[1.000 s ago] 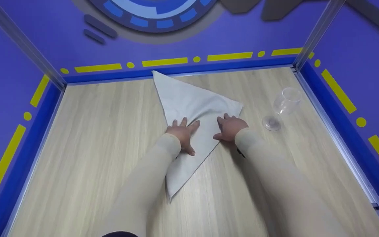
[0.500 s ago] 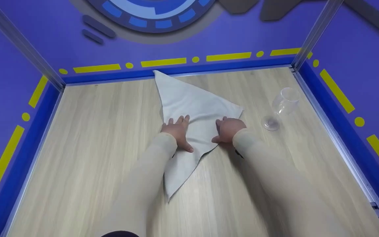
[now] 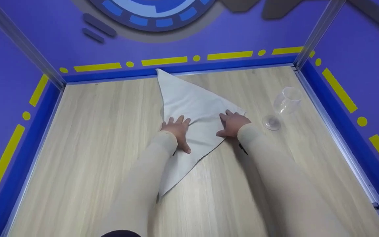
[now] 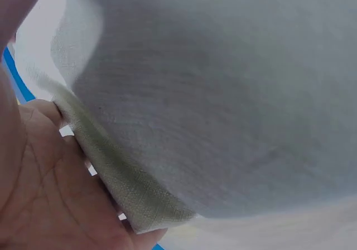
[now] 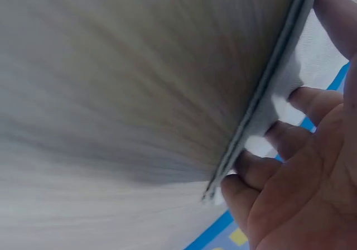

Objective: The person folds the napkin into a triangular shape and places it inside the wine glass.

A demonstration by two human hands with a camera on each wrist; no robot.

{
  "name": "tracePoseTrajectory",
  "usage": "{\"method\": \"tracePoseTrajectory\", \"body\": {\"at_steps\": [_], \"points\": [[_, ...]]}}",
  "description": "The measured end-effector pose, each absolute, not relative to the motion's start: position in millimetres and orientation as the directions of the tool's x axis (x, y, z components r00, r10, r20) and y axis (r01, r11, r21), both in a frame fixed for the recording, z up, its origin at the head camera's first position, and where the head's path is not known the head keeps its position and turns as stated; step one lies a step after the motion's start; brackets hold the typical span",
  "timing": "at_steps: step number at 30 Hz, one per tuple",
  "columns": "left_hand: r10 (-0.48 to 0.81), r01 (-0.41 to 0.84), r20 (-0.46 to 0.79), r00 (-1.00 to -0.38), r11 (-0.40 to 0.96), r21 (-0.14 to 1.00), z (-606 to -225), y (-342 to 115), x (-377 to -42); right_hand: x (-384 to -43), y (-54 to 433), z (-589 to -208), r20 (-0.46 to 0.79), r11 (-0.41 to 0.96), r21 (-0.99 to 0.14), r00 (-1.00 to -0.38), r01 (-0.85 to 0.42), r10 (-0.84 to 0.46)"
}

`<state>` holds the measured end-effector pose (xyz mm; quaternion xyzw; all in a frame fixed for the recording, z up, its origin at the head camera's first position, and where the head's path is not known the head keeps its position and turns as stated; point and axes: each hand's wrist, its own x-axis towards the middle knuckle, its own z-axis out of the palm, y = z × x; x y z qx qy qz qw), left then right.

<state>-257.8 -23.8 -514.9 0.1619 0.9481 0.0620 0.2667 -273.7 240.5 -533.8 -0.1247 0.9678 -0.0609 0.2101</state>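
A pale grey cloth napkin [image 3: 199, 98], folded into a rough triangle with light creases, lies on the wooden table. On its left side my left hand [image 3: 177, 130] rests with fingers spread and thumb pointing toward me. My right hand [image 3: 234, 125] touches the right part near the corner, its fingers apart and thumb at the lower edge. The left wrist view has the napkin [image 4: 223, 82] large, its folded edge running past my left palm [image 4: 50, 177]. In the right wrist view, the fingertips of my right hand [image 5: 295, 188] meet the layered napkin edge [image 5: 268, 85].
A clear stemmed glass [image 3: 287, 102] is to the right of my right hand, its round foot toward me. Blue-purple panels [image 3: 163, 49] with yellow marks wall the table [image 3: 94, 138] at the back and both sides. The napkin's far corner reaches the back wall's base.
My left hand has slid slightly left and my right hand slightly right. The fold between them has flattened, the near corner has shifted left, and the right corner has moved slightly right.
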Motion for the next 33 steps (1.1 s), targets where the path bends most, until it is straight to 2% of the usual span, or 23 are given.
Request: {"method": "tracePoseTrajectory", "body": {"at_steps": [7,13,17,27,30,33], "points": [[0.301,0.248,-0.432,-0.850,0.953,0.175,-521,-14,-264,-272,232,-525,-0.389,0.965,-0.077,-0.883,-0.252,-0.262],[0.251,0.200,-0.431,-0.867,0.966,0.163,-531,-6,-267,-277,233,-530,-0.273,0.964,-0.155,-0.928,-0.217,-0.253],[0.252,0.181,-0.440,-0.862,0.963,0.197,-530,-9,-266,-280,236,-540,-0.311,0.967,-0.184,-0.922,-0.178,-0.229],[0.288,0.197,-0.440,-0.850,0.950,0.241,-518,-17,-266,-278,232,-541,-0.331,0.965,-0.066,-0.907,-0.254,-0.261],[0.279,0.206,-0.439,-0.854,0.956,0.207,-514,-17,-265,-274,230,-537,-0.332,0.965,-0.043,-0.907,-0.259,-0.258],[0.226,0.197,-0.451,-0.863,0.974,0.111,-508,-11,-260,-271,229,-534,-0.297,0.965,-0.069,-0.919,-0.251,-0.261]]}}
